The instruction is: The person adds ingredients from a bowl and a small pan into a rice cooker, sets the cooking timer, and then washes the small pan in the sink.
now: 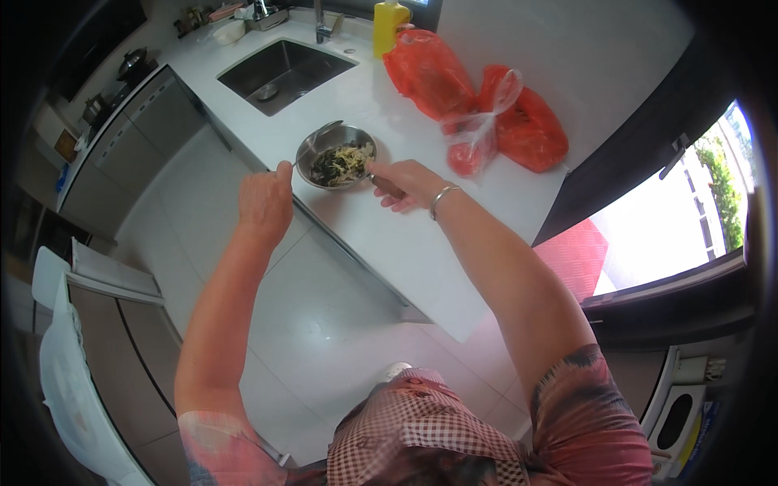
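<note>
A round stainless steel bowl (303,159) stands near the front edge of the white countertop. Dark green and pale yellow shredded food (340,164) lies inside it. My left hand (266,197) grips the thin handle of a metal spoon (328,127), whose head crosses the far left of the bowl's rim. At the bowl's right side, my right hand (408,184) is closed around a brown handle (388,186). The fingers partly cover this handle, and I cannot tell whether it belongs to the bowl or to a separate utensil.
Behind the bowl, a sink (285,76) with a faucet (322,27) is set into the counter. Red plastic bags (428,76) and a yellow bottle (389,27) stand by the wall. A white chair (67,376) is at lower left; an open window (662,212) is at right.
</note>
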Demonstrator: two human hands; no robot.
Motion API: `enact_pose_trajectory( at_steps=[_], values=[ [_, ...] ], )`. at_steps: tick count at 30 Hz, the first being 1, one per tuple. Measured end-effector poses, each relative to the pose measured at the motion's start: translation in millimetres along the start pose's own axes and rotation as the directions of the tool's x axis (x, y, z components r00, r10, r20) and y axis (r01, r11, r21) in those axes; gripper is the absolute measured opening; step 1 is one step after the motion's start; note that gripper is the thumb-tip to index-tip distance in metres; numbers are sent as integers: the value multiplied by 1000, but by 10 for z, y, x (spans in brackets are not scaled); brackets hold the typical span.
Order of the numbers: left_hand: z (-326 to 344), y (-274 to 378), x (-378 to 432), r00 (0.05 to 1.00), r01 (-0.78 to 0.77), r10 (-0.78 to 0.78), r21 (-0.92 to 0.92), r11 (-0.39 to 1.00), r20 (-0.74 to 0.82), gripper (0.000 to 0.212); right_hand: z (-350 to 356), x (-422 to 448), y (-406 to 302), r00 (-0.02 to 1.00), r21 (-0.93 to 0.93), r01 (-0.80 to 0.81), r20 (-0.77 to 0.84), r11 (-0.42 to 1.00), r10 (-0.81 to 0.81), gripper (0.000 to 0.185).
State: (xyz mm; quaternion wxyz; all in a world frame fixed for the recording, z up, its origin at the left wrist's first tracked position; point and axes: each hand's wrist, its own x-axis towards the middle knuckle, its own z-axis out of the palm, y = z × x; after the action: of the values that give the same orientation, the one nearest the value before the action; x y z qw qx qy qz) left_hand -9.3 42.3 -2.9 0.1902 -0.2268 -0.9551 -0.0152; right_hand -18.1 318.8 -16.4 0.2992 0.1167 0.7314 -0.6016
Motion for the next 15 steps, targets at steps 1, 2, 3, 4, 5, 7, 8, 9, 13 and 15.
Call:
enact_pose_trajectory(
  at_steps=[1, 2, 3, 4, 5, 7, 8, 9, 13, 15],
  values=[
    [-21, -4, -24, 1000, 1, -1, 0, 1000, 3, 2, 17, 55, -6, 999, -50, -27, 32, 998, 29, 42],
    [-31, 4, -52, 1000, 0, 0, 0, 1000, 5, 1, 36, 100, 4, 996, -100, -53, 62, 994, 59, 37],
    [-40, 28, -74, 997, 58, -61, -71, 996, -48, 4, 68, 141, 44, 997, -42, -29, 75, 999, 32, 33],
    [-49, 72, -99, 988, 109, -124, -145, 983, -96, 6, 112, 162, 119, 996, 16, -5, 85, 1000, 4, 30],
    [-57, 112, -129, 973, 153, -187, -222, 963, -139, 9, 144, 168, 202, 996, 77, 18, 91, 997, -25, 27],
    [-101, 63, -256, 959, 151, -250, -501, 852, -136, 14, 267, 83, 275, 992, 171, 76, 85, 982, -91, 25],
    [-119, 76, -316, 954, 137, -274, -629, 765, -126, 16, 307, 11, 337, 990, 221, 103, 72, 970, -122, 24],
    [-217, 167, -374, 936, 264, -348, -756, 600, 50, 17, 324, -94, 416, 987, 274, 122, 71, 954, -146, 24],
    [-742, 634, -640, 837, 480, -294, -877, -13, 462, 18, 291, -874, 573, 970, 320, 241, -49, 916, -238, 26],
    [-892, 879, -782, 849, 451, -213, -874, -184, 483, 19, 188, -1374, 722, 956, 223, 284, -137, 932, -259, 27]
  ],
)
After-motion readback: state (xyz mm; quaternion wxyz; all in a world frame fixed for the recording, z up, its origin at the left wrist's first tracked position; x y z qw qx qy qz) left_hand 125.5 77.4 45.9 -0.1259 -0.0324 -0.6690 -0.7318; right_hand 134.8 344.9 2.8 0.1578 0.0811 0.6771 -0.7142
